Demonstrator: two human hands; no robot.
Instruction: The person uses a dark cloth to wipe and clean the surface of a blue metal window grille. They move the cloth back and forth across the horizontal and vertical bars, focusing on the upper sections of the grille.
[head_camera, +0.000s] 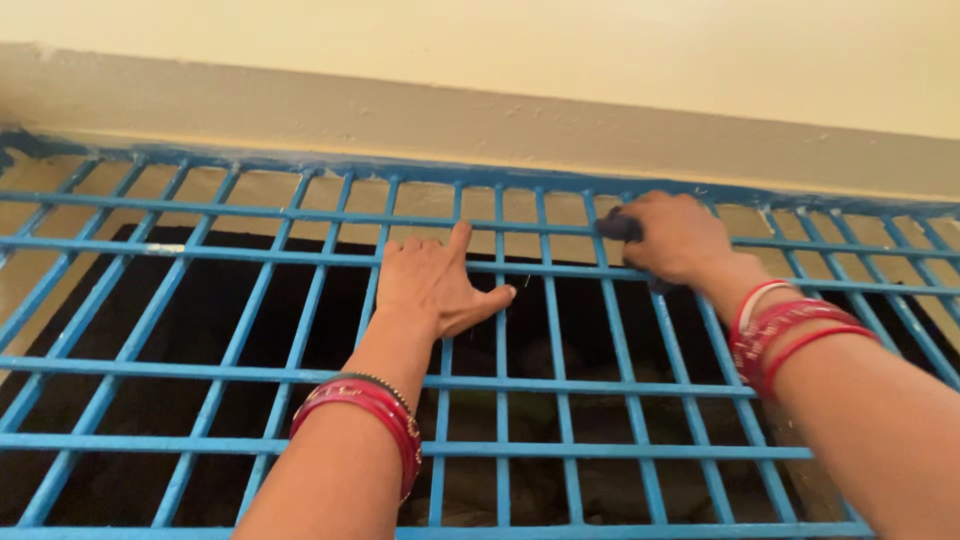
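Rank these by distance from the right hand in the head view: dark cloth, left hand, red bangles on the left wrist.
1. dark cloth, in the right hand's grip on the blue grille.
2. left hand, flat on the bars, centre.
3. red bangles, lower left.

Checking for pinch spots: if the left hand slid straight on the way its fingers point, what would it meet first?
Probably the next crossbar of the blue grille, just beyond the left hand.

A blue metal grille of crossed bars spans the frame. A small dark cloth, bunched, lies against a bar at upper right.
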